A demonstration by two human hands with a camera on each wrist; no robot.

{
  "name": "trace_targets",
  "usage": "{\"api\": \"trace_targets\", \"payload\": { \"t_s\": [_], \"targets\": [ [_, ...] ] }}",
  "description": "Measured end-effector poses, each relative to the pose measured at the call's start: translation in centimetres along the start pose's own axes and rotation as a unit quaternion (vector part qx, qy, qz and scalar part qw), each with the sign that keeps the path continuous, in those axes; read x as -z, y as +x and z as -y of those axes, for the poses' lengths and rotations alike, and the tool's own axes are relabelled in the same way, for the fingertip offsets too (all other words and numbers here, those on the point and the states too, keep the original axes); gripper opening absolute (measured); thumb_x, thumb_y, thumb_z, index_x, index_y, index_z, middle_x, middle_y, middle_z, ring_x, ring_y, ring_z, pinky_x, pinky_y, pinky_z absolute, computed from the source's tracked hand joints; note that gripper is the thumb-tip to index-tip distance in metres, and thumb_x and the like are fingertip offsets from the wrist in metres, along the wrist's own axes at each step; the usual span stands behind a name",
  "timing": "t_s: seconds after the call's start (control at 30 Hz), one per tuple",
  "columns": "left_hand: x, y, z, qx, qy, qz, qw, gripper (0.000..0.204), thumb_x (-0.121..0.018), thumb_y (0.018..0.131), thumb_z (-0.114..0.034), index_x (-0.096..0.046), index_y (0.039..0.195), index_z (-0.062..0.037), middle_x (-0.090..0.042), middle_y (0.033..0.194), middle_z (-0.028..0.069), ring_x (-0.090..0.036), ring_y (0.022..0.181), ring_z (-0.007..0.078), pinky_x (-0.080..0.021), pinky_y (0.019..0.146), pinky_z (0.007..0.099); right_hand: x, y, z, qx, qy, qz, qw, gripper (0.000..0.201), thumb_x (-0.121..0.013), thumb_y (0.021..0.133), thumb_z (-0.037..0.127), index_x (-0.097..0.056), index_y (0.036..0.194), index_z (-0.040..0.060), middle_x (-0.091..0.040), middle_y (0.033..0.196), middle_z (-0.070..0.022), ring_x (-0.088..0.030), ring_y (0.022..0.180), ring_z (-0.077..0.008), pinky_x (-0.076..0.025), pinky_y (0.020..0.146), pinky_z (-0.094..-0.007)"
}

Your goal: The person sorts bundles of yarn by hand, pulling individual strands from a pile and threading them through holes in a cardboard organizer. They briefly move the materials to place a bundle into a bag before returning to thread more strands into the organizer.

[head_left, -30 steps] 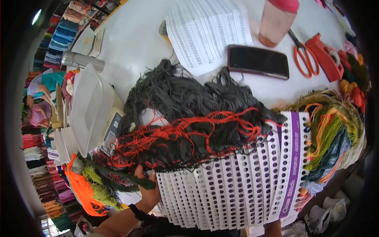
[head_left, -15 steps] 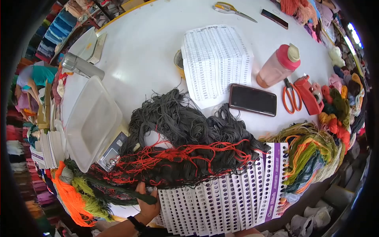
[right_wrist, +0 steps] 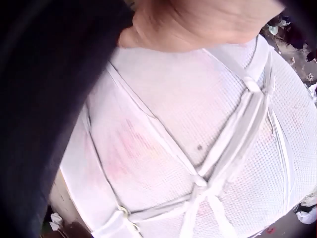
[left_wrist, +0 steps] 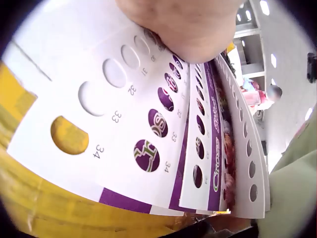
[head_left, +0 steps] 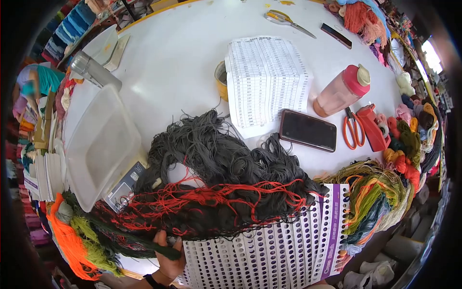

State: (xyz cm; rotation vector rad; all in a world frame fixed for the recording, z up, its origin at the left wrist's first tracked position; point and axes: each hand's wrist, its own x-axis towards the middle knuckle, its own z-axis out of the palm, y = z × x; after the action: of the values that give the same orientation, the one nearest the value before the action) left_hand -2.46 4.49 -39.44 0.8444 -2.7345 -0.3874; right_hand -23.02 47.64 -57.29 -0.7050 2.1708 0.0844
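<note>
The left hand (head_left: 169, 260) is at the bottom left of the head view, with dark green thread (head_left: 166, 250) between its raised finger and thumb. Right beside it, white hole-punched cards (head_left: 262, 255) with purple bands are fanned out. A large tangle of dark grey thread (head_left: 207, 149) with red strands (head_left: 207, 196) lies along their upper edge. In the left wrist view, part of the left hand (left_wrist: 190, 25) covers the top of the numbered cards (left_wrist: 124, 173); its fingertips are hidden. The right hand (right_wrist: 198, 25) shows above white mesh fabric (right_wrist: 148, 119); its fingertips are out of sight.
A clear plastic tray (head_left: 103, 149) sits on a scale at left. Beyond the thread are a printed sheet (head_left: 267, 82), phone (head_left: 308, 131), pink-lidded bottle (head_left: 339, 91), orange scissors (head_left: 354, 130) and red tape dispenser (head_left: 375, 127). Coloured skeins lie at both sides.
The head view has tilted up and shifted, bringing the far scissors and second phone into sight. The left hand stays at the dark green thread beside the cards.
</note>
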Motion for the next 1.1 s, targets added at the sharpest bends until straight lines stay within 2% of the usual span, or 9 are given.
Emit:
{"api": "trace_targets", "payload": {
  "t_s": [0.33, 0.5, 0.57, 0.7, 0.8, 0.87, 0.93, 0.97, 1.1],
  "targets": [
    [0.1, -0.2, -1.1, 0.02, 0.013, -0.022, 0.999, 0.043, -0.068, 0.073, 0.001, -0.063, 0.115, -0.0067, -0.042, 0.131, 0.0289, -0.044, 0.116, 0.0473, -0.037, 0.094, 0.0531, 0.7, 3.1, -0.2, 0.048, 0.023, -0.064, 0.997, 0.037, -0.056, 0.082, 0.006, -0.051, 0.119, 0.0028, -0.054, 0.118, -0.0186, -0.05, 0.112, -0.0328, -0.036, 0.097, -0.0476],
    [-0.3, -0.5, -1.4, 0.011, 0.03, -0.067, 0.997, 0.039, -0.065, 0.077, 0.0, -0.062, 0.115, -0.0035, -0.042, 0.133, 0.0274, -0.043, 0.117, 0.047, -0.035, 0.096, 0.0532, 1.4, 5.5, -0.2, 0.086, 0.036, -0.115, 0.989, 0.035, -0.055, 0.082, 0.005, -0.052, 0.117, 0.0021, -0.054, 0.116, -0.0194, -0.051, 0.11, -0.0335, -0.037, 0.095, -0.047],
    [-0.2, -0.7, -1.4, 0.023, 0.027, -0.062, 0.997, 0.041, -0.064, 0.078, -0.001, -0.059, 0.119, -0.0031, -0.041, 0.135, 0.0263, -0.043, 0.117, 0.0466, -0.035, 0.097, 0.0531, 1.7, 6.3, -0.3, 0.104, 0.036, -0.135, 0.985, 0.034, -0.055, 0.082, 0.004, -0.052, 0.116, 0.0018, -0.055, 0.115, -0.0197, -0.051, 0.109, -0.0338, -0.038, 0.094, -0.0467],
    [0.8, -0.8, -2.0, 0.004, -0.009, -0.082, 0.997, 0.058, -0.062, 0.082, -0.007, -0.045, 0.137, -0.0025, -0.045, 0.136, 0.0233, -0.045, 0.119, 0.0424, -0.034, 0.101, 0.0495, 1.4, 6.5, -0.5, 0.131, 0.036, -0.164, 0.977, 0.033, -0.055, 0.082, 0.003, -0.053, 0.114, 0.0012, -0.055, 0.113, -0.0202, -0.052, 0.107, -0.0345, -0.039, 0.093, -0.0462],
    [0.7, -1.2, -1.6, -0.001, -0.008, -0.086, 0.996, 0.058, -0.062, 0.083, -0.01, -0.044, 0.138, -0.0029, -0.045, 0.136, 0.0223, -0.045, 0.118, 0.0417, -0.034, 0.101, 0.0497, 1.8, 6.6, -0.4, 0.152, 0.039, -0.199, 0.967, 0.031, -0.055, 0.081, 0.002, -0.054, 0.113, 0.0007, -0.056, 0.112, -0.0207, -0.053, 0.106, -0.0349, -0.041, 0.092, -0.0457],
    [0.9, -1.4, -1.6, -0.013, -0.024, -0.117, 0.993, 0.058, -0.063, 0.084, -0.014, -0.044, 0.138, -0.0037, -0.046, 0.137, 0.0217, -0.046, 0.119, 0.0402, -0.033, 0.101, 0.0494, 2.1, 6.6, -0.4, 0.171, 0.041, -0.223, 0.959, 0.031, -0.055, 0.081, 0.002, -0.055, 0.112, 0.0004, -0.056, 0.111, -0.021, -0.053, 0.106, -0.0352, -0.041, 0.091, -0.0455],
    [1.1, -1.8, -1.4, -0.016, -0.025, -0.104, 0.994, 0.055, -0.063, 0.084, -0.016, -0.047, 0.136, -0.0058, -0.047, 0.136, 0.0216, -0.048, 0.119, 0.0392, -0.034, 0.101, 0.049, 2.6, 6.4, -0.4, 0.191, 0.045, -0.243, 0.95, 0.03, -0.055, 0.081, 0.001, -0.055, 0.111, 0.0001, -0.057, 0.111, -0.0212, -0.053, 0.105, -0.0355, -0.042, 0.091, -0.0452],
    [0.5, -2.0, -1.0, -0.007, -0.039, -0.124, 0.992, 0.049, -0.064, 0.085, -0.019, -0.053, 0.132, -0.0081, -0.049, 0.135, 0.0208, -0.049, 0.119, 0.0378, -0.035, 0.101, 0.0488, 2.7, 6.3, -0.6, 0.201, 0.047, -0.252, 0.945, 0.03, -0.055, 0.081, 0.001, -0.055, 0.111, 0.0, -0.057, 0.11, -0.0214, -0.053, 0.104, -0.0357, -0.042, 0.09, -0.0451],
    [0.8, -2.4, -1.0, -0.012, -0.048, -0.132, 0.99, 0.043, -0.064, 0.086, -0.02, -0.058, 0.127, -0.01, -0.05, 0.135, 0.0203, -0.049, 0.119, 0.0376, -0.035, 0.102, 0.0486, 4.2, 5.1, -2.3, 0.252, 0.057, -0.312, 0.914, 0.028, -0.055, 0.081, 0.0, -0.056, 0.109, -0.0006, -0.058, 0.109, -0.022, -0.054, 0.103, -0.0363, -0.044, 0.089, -0.0445]
  ]
}}
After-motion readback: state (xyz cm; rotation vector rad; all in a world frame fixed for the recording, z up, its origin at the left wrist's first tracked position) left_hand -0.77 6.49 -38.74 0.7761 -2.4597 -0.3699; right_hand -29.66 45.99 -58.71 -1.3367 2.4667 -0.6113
